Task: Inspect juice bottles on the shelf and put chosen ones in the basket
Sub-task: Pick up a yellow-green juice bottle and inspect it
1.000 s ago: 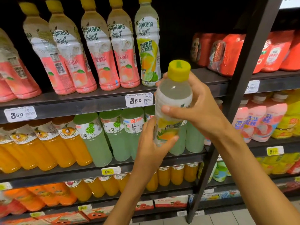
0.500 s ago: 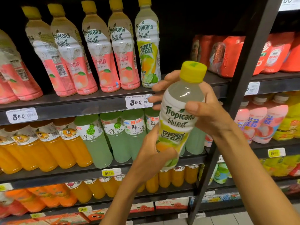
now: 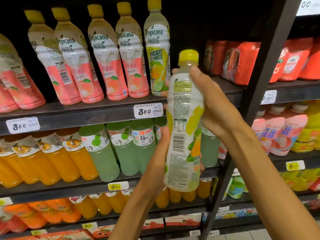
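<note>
I hold a lemon-lime Tropicana bottle point(image 3: 183, 129) with a yellow cap upright in front of the shelves. Its back label with barcode and small print faces me. My right hand point(image 3: 214, 108) grips its upper half, thumb across the shoulder below the cap. My left hand point(image 3: 159, 163) holds its lower half from the left side, fingers behind the bottle. Another bottle of the same lemon-lime Tropicana point(image 3: 156, 49) stands on the top shelf point(image 3: 69, 116), just left of the held one. No basket is in view.
Several pink peach Tropicana bottles point(image 3: 102, 58) line the top shelf. Orange juice bottles point(image 3: 52, 160) and pale green lime bottles point(image 3: 102, 158) fill the shelf below. A black slanted upright post point(image 3: 259, 84) divides off red packs point(image 3: 245, 61) and pink bottles on the right.
The bottle has been turned in my hands: the front with the Tropicana name faced me half a second ago, now the back label with the barcode does. It also stands more upright.
</note>
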### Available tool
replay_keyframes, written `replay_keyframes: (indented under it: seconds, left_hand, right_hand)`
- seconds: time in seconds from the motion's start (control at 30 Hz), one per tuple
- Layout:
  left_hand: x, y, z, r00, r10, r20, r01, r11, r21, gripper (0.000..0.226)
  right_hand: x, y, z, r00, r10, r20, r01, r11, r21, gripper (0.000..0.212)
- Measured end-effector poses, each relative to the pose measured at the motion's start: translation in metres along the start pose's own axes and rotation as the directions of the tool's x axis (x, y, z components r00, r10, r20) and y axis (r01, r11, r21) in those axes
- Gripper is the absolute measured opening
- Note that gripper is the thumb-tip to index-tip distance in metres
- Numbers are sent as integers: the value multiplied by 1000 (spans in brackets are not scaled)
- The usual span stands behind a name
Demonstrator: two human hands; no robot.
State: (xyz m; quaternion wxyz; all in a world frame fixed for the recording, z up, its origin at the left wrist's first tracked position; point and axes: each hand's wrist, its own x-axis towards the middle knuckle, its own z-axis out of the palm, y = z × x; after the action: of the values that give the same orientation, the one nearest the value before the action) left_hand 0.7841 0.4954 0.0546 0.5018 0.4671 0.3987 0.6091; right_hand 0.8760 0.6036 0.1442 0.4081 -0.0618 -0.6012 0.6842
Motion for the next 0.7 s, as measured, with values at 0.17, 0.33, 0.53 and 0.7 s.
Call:
replay_keyframes:
  seconds: [0.17,0.33,0.53,0.7]
  left_hand:
    - [6,-1,0,985,-42,-167,59,994,97,72]
    - [3,1,9,971,176,-159,-126,950,286,29]
    - [16,5,0,994,-7,-112,8,1000,12,80]
    - [27,3,6,996,-2,-84,-1,999,-41,77]
  right_hand:
    - [4,1,-2,998,-32,-45,32,999,1,19]
    - [5,-4,2,988,-119,-96,106,986,-132,15]
    - [7,-13,3,998,-38,-47,39,999,20,28]
    - [12,-16,2,994,-69,-80,68,998,-10,23]
